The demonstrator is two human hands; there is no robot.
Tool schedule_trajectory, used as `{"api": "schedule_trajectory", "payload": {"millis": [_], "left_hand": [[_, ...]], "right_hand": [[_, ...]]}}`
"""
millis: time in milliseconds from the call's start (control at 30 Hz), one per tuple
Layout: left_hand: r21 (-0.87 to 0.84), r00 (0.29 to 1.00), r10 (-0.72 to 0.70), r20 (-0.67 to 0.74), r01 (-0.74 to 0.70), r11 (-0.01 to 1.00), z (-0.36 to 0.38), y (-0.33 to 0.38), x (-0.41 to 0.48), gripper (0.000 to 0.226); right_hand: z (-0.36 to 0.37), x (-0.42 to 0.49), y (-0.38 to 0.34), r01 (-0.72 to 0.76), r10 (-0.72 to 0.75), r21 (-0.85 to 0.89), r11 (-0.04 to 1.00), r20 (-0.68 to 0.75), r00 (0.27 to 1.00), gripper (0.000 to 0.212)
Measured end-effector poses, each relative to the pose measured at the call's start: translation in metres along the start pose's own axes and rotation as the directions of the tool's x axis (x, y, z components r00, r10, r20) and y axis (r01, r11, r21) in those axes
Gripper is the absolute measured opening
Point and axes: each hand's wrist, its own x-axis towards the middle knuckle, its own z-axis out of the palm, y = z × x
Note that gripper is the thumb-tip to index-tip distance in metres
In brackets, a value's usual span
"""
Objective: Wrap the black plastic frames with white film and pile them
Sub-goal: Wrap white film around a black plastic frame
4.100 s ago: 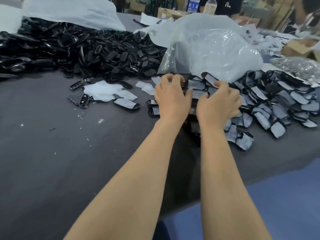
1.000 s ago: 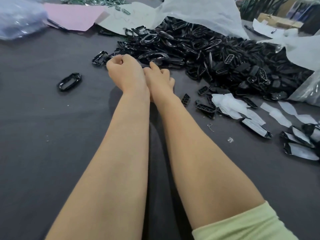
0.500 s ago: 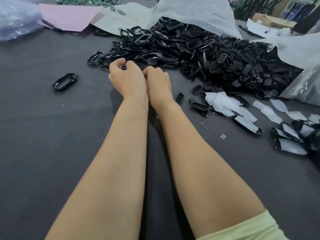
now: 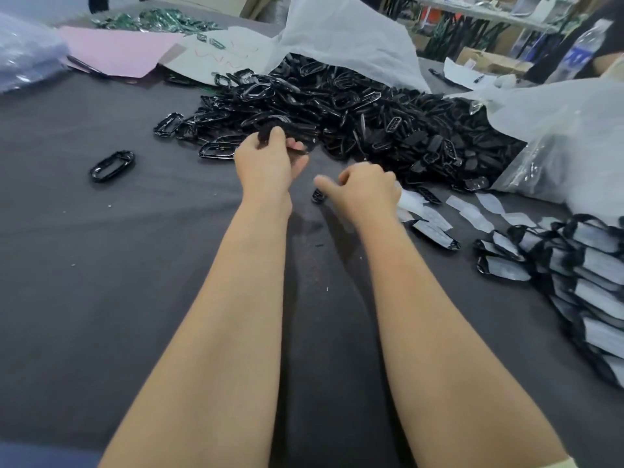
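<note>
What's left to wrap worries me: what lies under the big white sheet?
Loose black frames spill out from under the sheet; how far the heap runs beneath it is covered.

A dark grey worktop point(image 4: 101, 265) carries a sprawling heap of black plastic frames point(image 4: 354, 123) across its far side, with one lone frame point(image 4: 111, 165) lying apart to the left. Loose pieces of white film point(image 4: 472, 211) lie by the heap's near right corner, close to a pile of wrapped frames point(image 4: 580, 275) at the right edge. A pink sheet point(image 4: 114, 52) lies at the far left and a clear plastic bag point(image 4: 567, 136) beside the heap on the right.
</note>
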Motion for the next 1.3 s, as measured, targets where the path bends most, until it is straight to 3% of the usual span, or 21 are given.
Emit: {"api": "schedule_trajectory", "payload": {"millis": [67, 133, 200, 267, 367, 467, 533, 667, 1133, 1200, 1300], "left_hand": [[-0.120, 0.999, -0.035, -0.028, 0.032, 0.992, 0.004, -0.001, -0.009, 0.021], [-0.160, 0.998, -0.042, -0.049, 0.034, 0.986, 0.008, -0.002, -0.016, 0.017], [-0.174, 0.996, -0.048, -0.071, 0.035, 0.984, 0.011, -0.004, -0.020, 0.017], [-0.146, 0.995, -0.037, -0.092, 0.023, 0.989, 0.014, -0.006, -0.023, 0.020], [-0.103, 0.998, -0.023, -0.066, 0.016, 0.995, 0.020, -0.014, -0.030, 0.021], [-0.058, 0.999, -0.048, 0.019, 0.049, 0.997, 0.028, -0.031, -0.040, 0.010], [0.041, 0.997, -0.018, 0.069, 0.015, 0.999, 0.031, -0.045, -0.045, 0.011], [0.199, 0.984, 0.058, 0.169, -0.092, 0.976, 0.031, -0.057, -0.044, 0.019], [0.260, 0.964, 0.072, 0.258, -0.141, 0.955, 0.031, -0.057, -0.037, 0.019], [0.259, 0.965, 0.071, 0.254, -0.138, 0.956, 0.031, -0.056, -0.038, 0.019], [0.275, 0.960, 0.091, 0.267, -0.166, 0.947, 0.031, -0.056, -0.040, 0.022]], "right_hand": [[0.008, -0.010, -0.008, 0.031, -0.031, -0.099, 0.995, 0.002, 1.000, 0.047], [0.011, -0.017, -0.015, 0.097, -0.099, -0.048, 0.994, -0.047, 0.994, 0.036], [0.005, -0.018, -0.014, 0.138, -0.131, 0.066, 0.988, -0.102, 0.986, 0.024], [-0.008, -0.017, -0.005, 0.125, -0.072, 0.324, 0.938, -0.172, 0.983, 0.019], [-0.032, -0.020, 0.020, 0.058, 0.079, 0.728, 0.683, -0.153, 0.985, 0.019], [-0.042, -0.027, 0.045, 0.028, 0.145, 0.918, 0.395, -0.092, 0.985, 0.014], [-0.040, -0.032, 0.054, 0.023, 0.156, 0.952, 0.304, -0.074, 0.985, 0.013], [-0.031, -0.036, 0.060, 0.001, 0.187, 0.973, 0.231, -0.045, 0.981, 0.015], [-0.026, -0.031, 0.054, 0.007, 0.198, 0.974, 0.228, -0.053, 0.979, 0.014], [-0.025, -0.031, 0.055, 0.029, 0.197, 0.957, 0.288, -0.089, 0.976, 0.015], [-0.024, -0.033, 0.056, 0.110, 0.162, 0.868, 0.484, -0.212, 0.964, 0.019]]}}
